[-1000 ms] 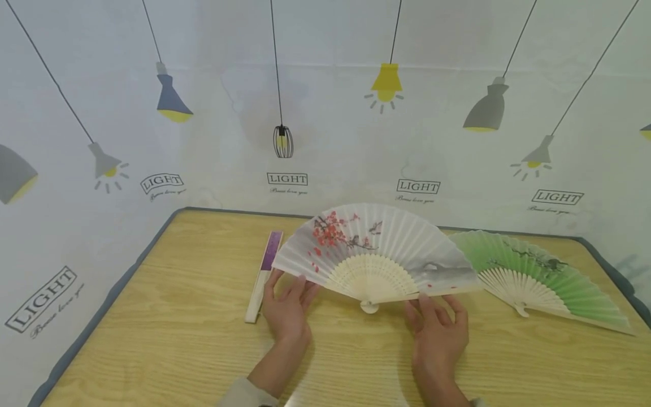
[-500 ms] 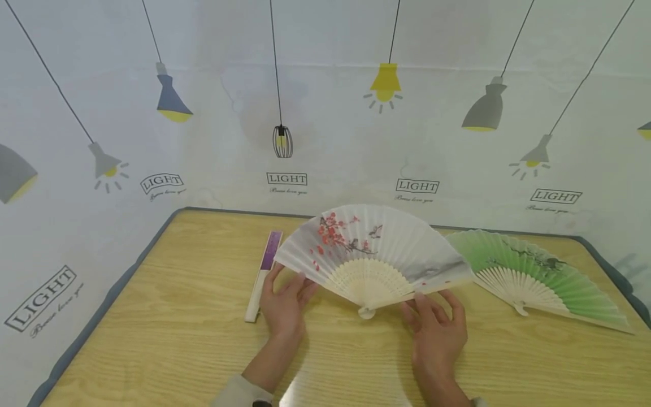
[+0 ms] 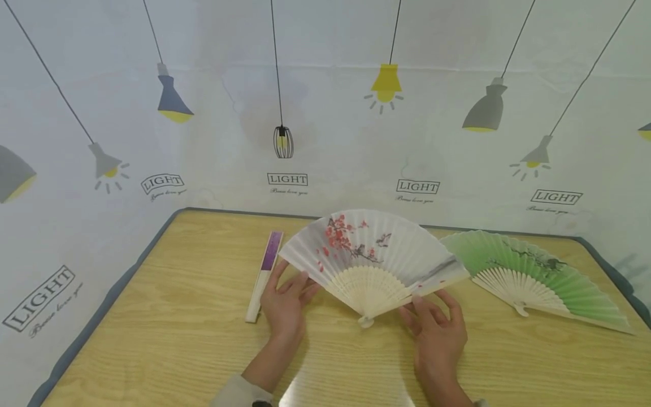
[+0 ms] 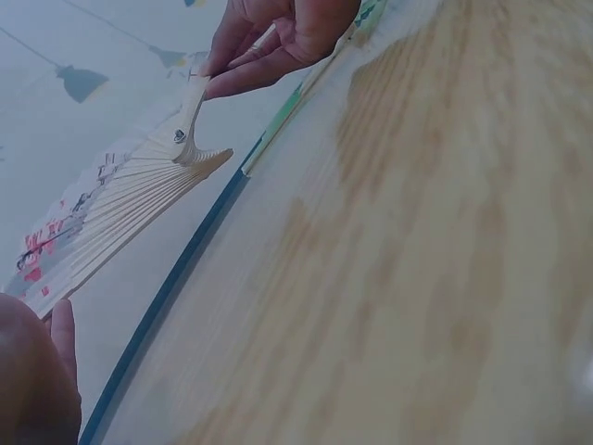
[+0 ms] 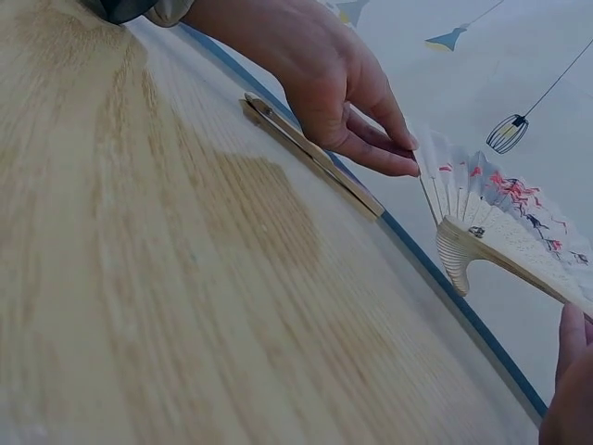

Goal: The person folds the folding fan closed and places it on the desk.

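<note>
A white folding fan (image 3: 376, 254) with red blossoms and birds is spread in the air above the table, its pivot end toward me. My left hand (image 3: 283, 308) pinches its left edge between thumb and fingers. At the right edge my right hand (image 3: 439, 339) grips the outer rib (image 5: 533, 269). The left wrist view has my left hand (image 4: 37, 371) at the lower left, below the fan's bamboo ribs (image 4: 153, 185). A folded fan (image 3: 264, 277) with a purple panel lies just left of my left hand. Beyond my right hand rests a spread green fan (image 3: 541, 274).
The wood-grain table (image 3: 168, 316) has a dark blue edge band (image 3: 124, 282). Behind it hangs a pale wall covering (image 3: 330, 124) printed with lamps. A light sleeve (image 3: 241, 391) covers the left forearm.
The white fan's spread has narrowed a little, its right edge tilting up more steeply. Its pivot end has dropped toward me. Both hands keep their hold, the right shifting slightly inward.
</note>
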Motion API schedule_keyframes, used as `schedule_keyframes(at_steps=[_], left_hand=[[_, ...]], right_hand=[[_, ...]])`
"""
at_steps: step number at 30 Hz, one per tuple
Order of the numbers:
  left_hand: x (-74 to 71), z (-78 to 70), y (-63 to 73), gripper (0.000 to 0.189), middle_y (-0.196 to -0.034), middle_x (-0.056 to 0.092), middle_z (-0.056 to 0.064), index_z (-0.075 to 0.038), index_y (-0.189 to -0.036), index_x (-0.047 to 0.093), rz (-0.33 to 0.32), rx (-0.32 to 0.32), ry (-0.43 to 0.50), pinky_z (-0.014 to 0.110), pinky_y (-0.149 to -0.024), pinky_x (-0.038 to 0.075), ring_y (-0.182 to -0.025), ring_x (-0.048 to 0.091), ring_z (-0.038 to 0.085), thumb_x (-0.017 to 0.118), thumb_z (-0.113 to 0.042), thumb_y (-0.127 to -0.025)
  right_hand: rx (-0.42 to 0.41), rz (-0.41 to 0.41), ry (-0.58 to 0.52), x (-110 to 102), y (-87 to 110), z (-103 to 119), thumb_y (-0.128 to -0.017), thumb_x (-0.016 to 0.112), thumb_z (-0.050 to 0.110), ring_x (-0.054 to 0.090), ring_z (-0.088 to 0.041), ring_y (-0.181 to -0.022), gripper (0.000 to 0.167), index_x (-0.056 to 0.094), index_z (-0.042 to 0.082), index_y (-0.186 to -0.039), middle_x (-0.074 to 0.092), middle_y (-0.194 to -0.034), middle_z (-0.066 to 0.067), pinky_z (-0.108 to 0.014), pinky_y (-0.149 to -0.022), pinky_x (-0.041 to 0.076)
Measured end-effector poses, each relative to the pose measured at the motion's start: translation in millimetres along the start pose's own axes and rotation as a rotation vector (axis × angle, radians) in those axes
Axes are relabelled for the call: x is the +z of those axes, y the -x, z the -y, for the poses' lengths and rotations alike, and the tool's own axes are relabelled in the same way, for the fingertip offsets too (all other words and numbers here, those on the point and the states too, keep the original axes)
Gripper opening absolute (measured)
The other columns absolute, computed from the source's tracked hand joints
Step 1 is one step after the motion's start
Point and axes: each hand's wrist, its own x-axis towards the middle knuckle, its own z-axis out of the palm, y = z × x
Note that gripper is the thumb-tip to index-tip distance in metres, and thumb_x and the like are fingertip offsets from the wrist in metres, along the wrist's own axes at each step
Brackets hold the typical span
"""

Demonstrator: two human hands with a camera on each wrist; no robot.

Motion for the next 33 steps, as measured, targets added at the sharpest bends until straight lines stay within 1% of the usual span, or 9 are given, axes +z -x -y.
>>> schedule_keyframes(at_steps=[5, 11, 16, 21, 27, 31, 33], left_hand=[[-0.2, 0.8, -0.7, 0.052, -0.08, 0.068, 0.015, -0.005, -0.132, 0.054, 0.007, -0.005, -0.007, 0.041, -0.074, 0.06, -0.07, 0.069, 0.024, 0.067, 0.008, -0.084], [1.3, -0.6, -0.6, 0.052, -0.083, 0.069, 0.018, -0.001, -0.133, 0.052, 0.03, -0.014, -0.008, 0.043, -0.075, 0.059, -0.072, 0.07, 0.027, 0.066, 0.011, -0.084], [1.0, -3.3, -1.8, 0.054, -0.088, 0.068, 0.022, 0.0, -0.134, 0.051, 0.066, -0.026, -0.031, 0.043, -0.075, 0.059, -0.074, 0.07, 0.031, 0.066, 0.01, -0.084], [-0.9, -5.7, -4.5, 0.053, -0.086, 0.068, 0.023, 0.0, -0.134, 0.051, 0.106, -0.031, -0.065, 0.044, -0.074, 0.06, -0.073, 0.07, 0.031, 0.066, 0.009, -0.084], [-0.4, -6.3, -6.4, 0.052, -0.085, 0.068, 0.023, 0.001, -0.133, 0.052, 0.108, -0.044, -0.083, 0.043, -0.072, 0.06, -0.072, 0.07, 0.032, 0.067, 0.009, -0.084], [0.9, -4.8, -7.6, 0.051, -0.084, 0.068, 0.024, 0.001, -0.132, 0.053, 0.112, -0.049, -0.095, 0.043, -0.07, 0.06, -0.069, 0.07, 0.031, 0.066, 0.012, -0.083], [1.6, -4.3, -7.9, 0.05, -0.085, 0.068, 0.026, 0.003, -0.131, 0.053, 0.124, -0.046, -0.103, 0.044, -0.07, 0.06, -0.069, 0.07, 0.03, 0.065, 0.012, -0.083]], right_hand=[[0.017, 0.009, 0.031, 0.5, 1.2, 1.2, -0.083, 0.072, -0.001, 0.069, -0.02, -0.074, 0.049, 0.051, 0.005, -0.127, 0.065, -0.078, -0.006, -0.039, -0.074, 0.06], [0.04, 0.02, 0.081, 0.2, 1.1, 1.6, -0.084, 0.072, 0.0, 0.068, -0.018, -0.076, 0.048, 0.051, 0.006, -0.127, 0.065, -0.079, -0.005, -0.037, -0.075, 0.06], [0.023, 0.032, 0.095, 0.1, 1.5, 0.8, -0.084, 0.072, 0.001, 0.068, -0.019, -0.075, 0.047, 0.053, 0.005, -0.126, 0.065, -0.078, -0.005, -0.037, -0.073, 0.061], [0.024, 0.048, 0.108, 0.7, 2.5, 0.1, -0.084, 0.073, 0.002, 0.068, -0.019, -0.074, 0.048, 0.054, 0.005, -0.127, 0.065, -0.076, -0.004, -0.038, -0.073, 0.061], [0.001, 0.069, 0.117, 0.6, 0.8, -2.2, -0.083, 0.073, 0.002, 0.068, -0.02, -0.075, 0.048, 0.054, 0.004, -0.127, 0.064, -0.075, -0.005, -0.039, -0.072, 0.061], [0.001, 0.077, 0.15, -0.7, 0.5, -3.6, -0.083, 0.073, 0.003, 0.068, -0.02, -0.076, 0.047, 0.054, 0.004, -0.127, 0.065, -0.075, -0.006, -0.039, -0.074, 0.06], [0.008, 0.082, 0.172, -1.7, 0.6, -4.5, -0.084, 0.073, 0.003, 0.068, -0.02, -0.076, 0.047, 0.054, 0.005, -0.127, 0.065, -0.076, -0.006, -0.039, -0.074, 0.06]])
